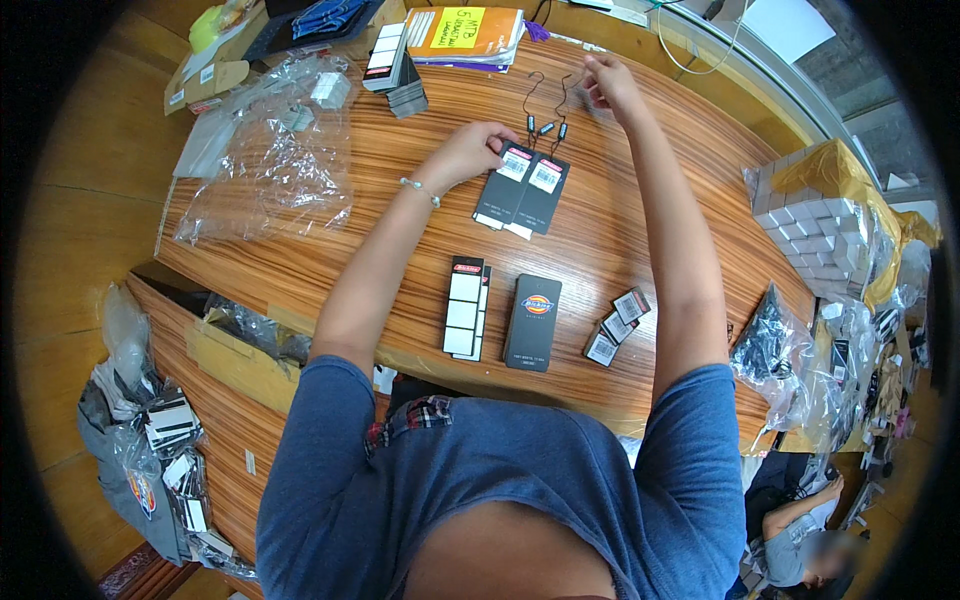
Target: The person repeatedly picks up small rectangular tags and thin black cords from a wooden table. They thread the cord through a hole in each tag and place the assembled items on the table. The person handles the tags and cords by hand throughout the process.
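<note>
Two dark grey hang tags with white barcode stickers lie side by side on the wooden table in front of me. Pale slips stick out below them. My left hand grips the upper left corner of the left tag between thumb and fingers. Black cords with small black seals run from the tags toward the far edge. Beyond their right side, my right hand is raised with fingers curled together near a cord's end; whether they pinch anything does not show.
Nearer me lie black-and-white label strips, a dark tag stack and small barcode labels. A clear plastic bag spreads at left. Orange booklets and card stacks sit far back; wrapped white boxes stand right.
</note>
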The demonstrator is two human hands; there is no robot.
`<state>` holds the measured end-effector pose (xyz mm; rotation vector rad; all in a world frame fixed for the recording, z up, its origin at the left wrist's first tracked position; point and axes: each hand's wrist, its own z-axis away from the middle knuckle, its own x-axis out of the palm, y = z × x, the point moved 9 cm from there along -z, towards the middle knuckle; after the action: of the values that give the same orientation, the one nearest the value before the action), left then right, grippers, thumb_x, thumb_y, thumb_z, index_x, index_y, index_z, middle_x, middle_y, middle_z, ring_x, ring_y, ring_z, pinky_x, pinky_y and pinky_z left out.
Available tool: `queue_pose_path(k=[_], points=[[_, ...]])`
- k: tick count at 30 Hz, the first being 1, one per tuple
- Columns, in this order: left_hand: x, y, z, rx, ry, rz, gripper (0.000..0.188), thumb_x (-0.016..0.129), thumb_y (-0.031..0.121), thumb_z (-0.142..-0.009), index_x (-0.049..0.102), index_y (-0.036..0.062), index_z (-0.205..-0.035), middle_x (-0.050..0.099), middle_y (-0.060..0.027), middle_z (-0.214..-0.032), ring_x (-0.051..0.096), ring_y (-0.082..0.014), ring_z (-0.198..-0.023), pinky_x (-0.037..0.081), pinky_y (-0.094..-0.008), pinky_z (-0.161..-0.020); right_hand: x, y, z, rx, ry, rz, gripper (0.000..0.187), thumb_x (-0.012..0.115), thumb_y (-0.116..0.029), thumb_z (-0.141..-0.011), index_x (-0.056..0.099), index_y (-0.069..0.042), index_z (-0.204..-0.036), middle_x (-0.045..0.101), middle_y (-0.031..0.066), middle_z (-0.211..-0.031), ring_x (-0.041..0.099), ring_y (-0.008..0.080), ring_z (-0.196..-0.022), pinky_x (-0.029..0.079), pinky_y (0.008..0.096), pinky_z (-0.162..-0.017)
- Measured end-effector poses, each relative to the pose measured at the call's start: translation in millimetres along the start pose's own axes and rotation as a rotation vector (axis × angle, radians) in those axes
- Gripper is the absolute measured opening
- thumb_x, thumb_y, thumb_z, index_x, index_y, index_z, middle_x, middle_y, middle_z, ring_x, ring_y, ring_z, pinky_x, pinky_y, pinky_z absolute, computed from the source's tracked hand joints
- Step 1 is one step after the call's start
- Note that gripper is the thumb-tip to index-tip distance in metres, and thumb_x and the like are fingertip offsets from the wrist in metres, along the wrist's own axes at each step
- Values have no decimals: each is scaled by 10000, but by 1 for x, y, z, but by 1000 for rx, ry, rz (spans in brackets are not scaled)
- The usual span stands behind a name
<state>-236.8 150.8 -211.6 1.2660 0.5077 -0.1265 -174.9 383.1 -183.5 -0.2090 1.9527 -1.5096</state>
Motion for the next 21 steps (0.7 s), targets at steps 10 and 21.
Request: queue_pose_path(k=[10, 21], points=[[4, 13, 2, 66, 153, -333, 526, 751, 150, -623, 531, -24, -1068, 542, -110, -909, 536, -213, -818, 442, -291, -741, 30, -33, 153, -310, -377, 687, 396, 728, -299, -653, 579, -109, -967, 529, 129, -1021, 490, 313, -1003, 429, 417, -811], [16, 23, -4, -88, -4, -416, 506, 778, 146, -579, 520, 7, -992, 568, -146, -955, 546, -246, -907, 423, -308, -779, 38, -19, 147, -143, -494, 639, 415, 766, -254, -598, 555, -104, -923, 531, 105, -1024, 490, 314, -1015, 432, 401, -824]])
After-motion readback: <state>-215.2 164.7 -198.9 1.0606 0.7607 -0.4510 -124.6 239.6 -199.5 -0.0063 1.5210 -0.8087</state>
